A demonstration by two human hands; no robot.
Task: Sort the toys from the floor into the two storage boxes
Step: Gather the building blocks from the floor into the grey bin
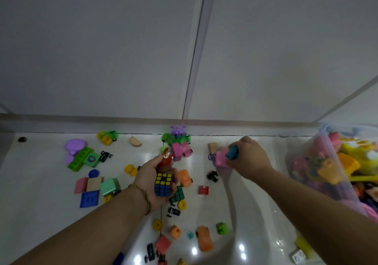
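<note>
My left hand is palm up over the middle of the floor. It holds a puzzle cube and a small red figure. Farther right, my right hand grips a teal toy and a pink toy just above the floor. Several toys lie scattered on the white floor: an orange car, a green puzzle cube, a blue block and a green brick. A clear storage box full of toys stands at the right edge.
A white wall with a skirting board runs along the back; green and pink cars lie against it. A yellow block lies by the box at the lower right. Only one box is in view.
</note>
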